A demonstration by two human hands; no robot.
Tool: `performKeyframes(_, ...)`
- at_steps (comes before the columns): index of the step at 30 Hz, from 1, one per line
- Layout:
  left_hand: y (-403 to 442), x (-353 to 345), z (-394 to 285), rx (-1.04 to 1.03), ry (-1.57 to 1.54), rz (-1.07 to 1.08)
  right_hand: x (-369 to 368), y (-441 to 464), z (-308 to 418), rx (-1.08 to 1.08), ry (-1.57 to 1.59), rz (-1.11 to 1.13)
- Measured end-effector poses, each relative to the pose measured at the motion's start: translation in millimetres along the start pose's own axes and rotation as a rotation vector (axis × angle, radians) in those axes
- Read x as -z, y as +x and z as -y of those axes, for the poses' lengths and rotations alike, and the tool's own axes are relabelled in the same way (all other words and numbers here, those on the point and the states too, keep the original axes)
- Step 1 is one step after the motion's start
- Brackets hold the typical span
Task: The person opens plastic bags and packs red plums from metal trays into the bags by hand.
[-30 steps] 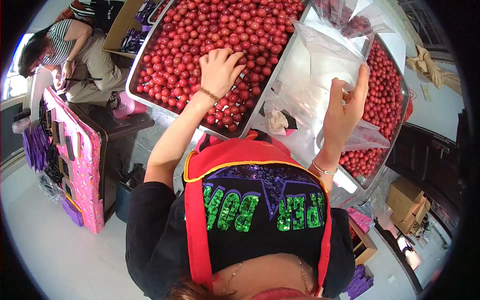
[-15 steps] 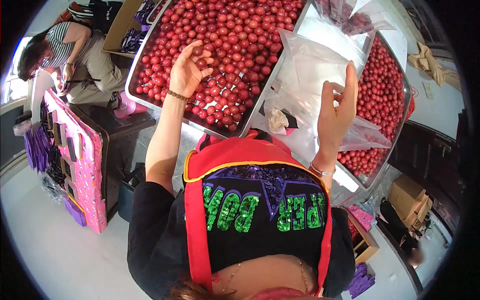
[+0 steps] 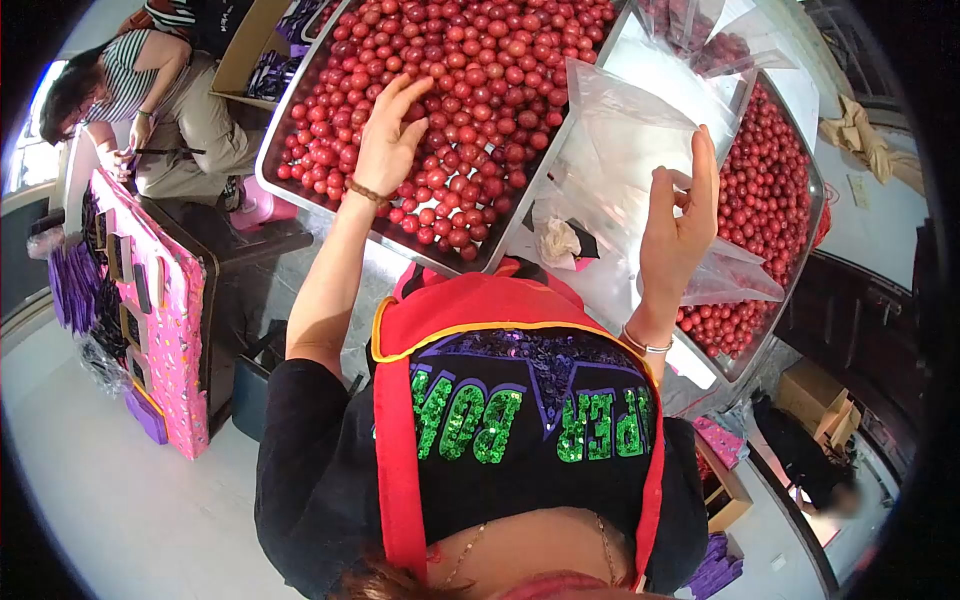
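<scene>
My left hand (image 3: 394,135) lies over the near left part of a metal tray (image 3: 268,165) heaped with round red fruits (image 3: 470,70) that look like small plums. Its fingers are stretched out over the fruits, and none shows in its grasp. On the right, my right hand (image 3: 680,215) has its fingers partly curled at the edge of a clear plastic bag (image 3: 605,140), appearing to hold it; the exact grip is hard to see. The bag spreads left of that hand, and more clear plastic lies beyond its wrist.
A second tray (image 3: 812,215) of red fruits stands to the right. Crumpled white paper (image 3: 558,243) lies between the trays. At the left, a person (image 3: 150,90) in a striped top sits behind a pink-covered board (image 3: 178,350). Cardboard boxes (image 3: 815,385) stand at the lower right.
My left hand has turned from palm up, with fruits at its fingertips, to fingers stretched over the heap. My right hand has barely moved.
</scene>
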State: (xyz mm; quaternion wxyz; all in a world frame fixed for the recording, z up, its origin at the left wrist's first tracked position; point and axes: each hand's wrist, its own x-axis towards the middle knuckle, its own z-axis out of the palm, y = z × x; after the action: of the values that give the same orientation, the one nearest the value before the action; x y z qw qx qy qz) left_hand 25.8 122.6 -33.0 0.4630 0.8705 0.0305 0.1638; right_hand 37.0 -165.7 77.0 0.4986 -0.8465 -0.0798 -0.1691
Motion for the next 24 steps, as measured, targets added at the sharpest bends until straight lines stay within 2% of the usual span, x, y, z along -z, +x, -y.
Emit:
performKeyframes(3,-13,1,-3,-0.074,0.221,0.019,1,2,-4,0.075,-0.078,-0.009)
performKeyframes(4,-19,-2,-2,-0.007,0.259,0.013,2,2,-4,0.075,-0.078,-0.011)
performKeyframes(7,-34,-6,3,-0.065,0.454,0.125,3,1,-3,0.091,-0.099,-0.015)
performKeyframes(9,-34,-14,-3,-0.107,0.507,0.089,1,0,0,-0.021,-0.01,0.007)
performKeyframes(11,-31,-22,-4,-0.071,0.61,0.083,0,0,4,-0.012,-0.018,0.016)
performKeyframes(13,-30,-26,-6,-0.177,0.441,0.114,0,1,4,-0.002,-0.029,0.016)
performKeyframes(16,-32,-22,-11,-0.236,0.402,0.099,3,0,1,0.007,0.001,-0.02)
performKeyframes(19,-33,-24,-13,-0.215,0.473,0.084,3,0,3,0.009,-0.031,-0.018)
performKeyframes(21,-36,-36,-15,-0.37,0.67,0.149,-1,0,5,0.012,-0.031,0.008)
performKeyframes(22,-38,-39,-13,-0.375,0.748,0.156,-1,-1,5,0.012,-0.03,0.01)
performKeyframes(24,-36,-35,-6,-0.382,0.675,0.146,0,-1,4,0.017,-0.018,0.015)
